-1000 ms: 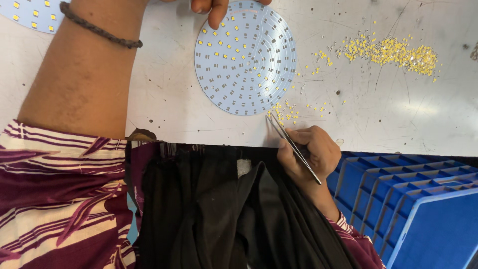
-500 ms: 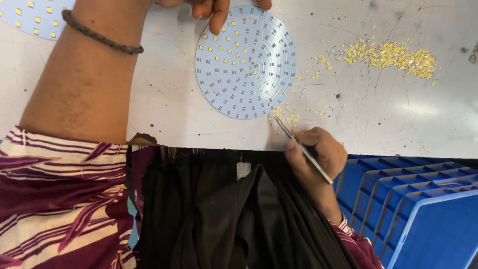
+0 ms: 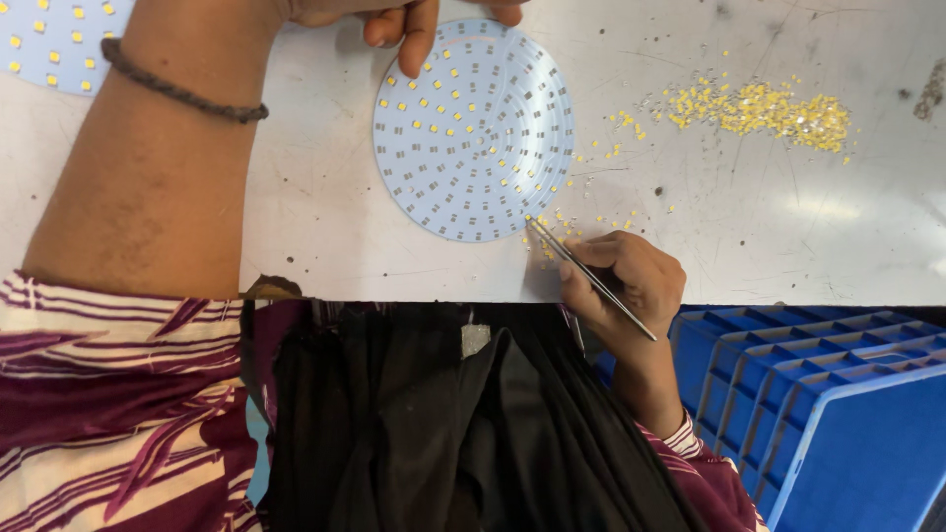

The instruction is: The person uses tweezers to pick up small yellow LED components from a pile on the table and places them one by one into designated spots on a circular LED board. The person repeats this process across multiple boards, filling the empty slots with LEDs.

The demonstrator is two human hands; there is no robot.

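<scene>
A round pale-blue circuit board (image 3: 473, 128) with rings of small pads, many carrying yellow chips, lies on the grey-white table (image 3: 788, 227). My left hand (image 3: 394, 20) rests its fingers on the board's far edge, with a dark cord bracelet (image 3: 177, 91) on the wrist. My right hand (image 3: 626, 281) grips metal tweezers (image 3: 588, 276). Their tips touch the table at the board's near right edge, among loose yellow chips (image 3: 562, 222).
A heap of tiny yellow chips (image 3: 759, 106) lies at the far right of the table. Part of a second round board (image 3: 54, 44) shows at the top left. Stacked blue plastic bins (image 3: 828, 414) stand below the table edge on the right. Dark cloth (image 3: 443, 424) covers my lap.
My right hand has shifted slightly and the tweezer tips have stayed at the board's near right edge. My left hand keeps holding the board's far edge.
</scene>
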